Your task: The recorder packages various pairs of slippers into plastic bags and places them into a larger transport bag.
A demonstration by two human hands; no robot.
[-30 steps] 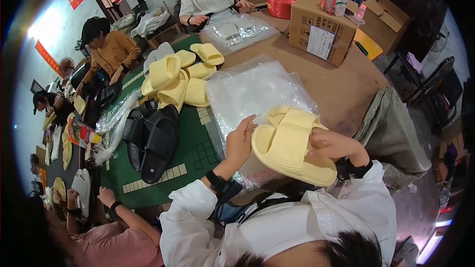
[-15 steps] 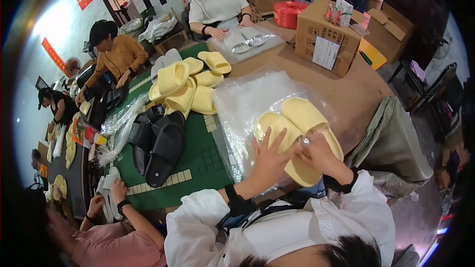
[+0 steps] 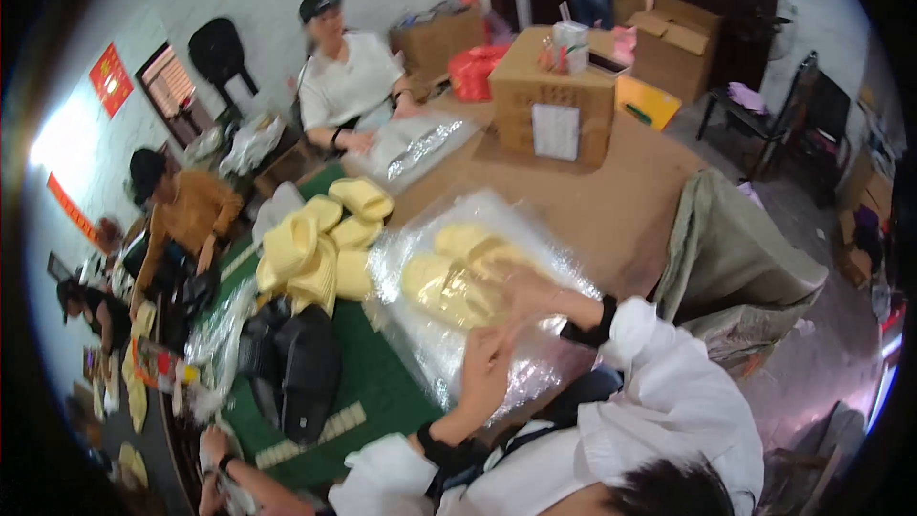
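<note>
A pair of pale yellow slippers [image 3: 458, 277] lies side by side on the stack of clear plastic bags [image 3: 430, 363] on the brown table [image 3: 621, 201]. A shiny plastic layer seems to cover the pair. My right hand [image 3: 533, 294] grips the near end of the slippers. My left hand [image 3: 482, 368] sits just below them, fingers pinching the clear plastic bag. Both arms wear white sleeves and black wristbands.
A heap of yellow slippers [image 3: 315, 248] and black slippers [image 3: 296, 373] lies on a green mat [image 3: 382, 392] to the left. A cardboard box [image 3: 554, 100] stands at the far side. Other people sit around the table. A grey-green sack [image 3: 735, 258] hangs at the right edge.
My right hand held the yellow slippers up above the table; it has lowered them onto the plastic bags. My left hand moved from the slippers' side to the bag's near edge.
</note>
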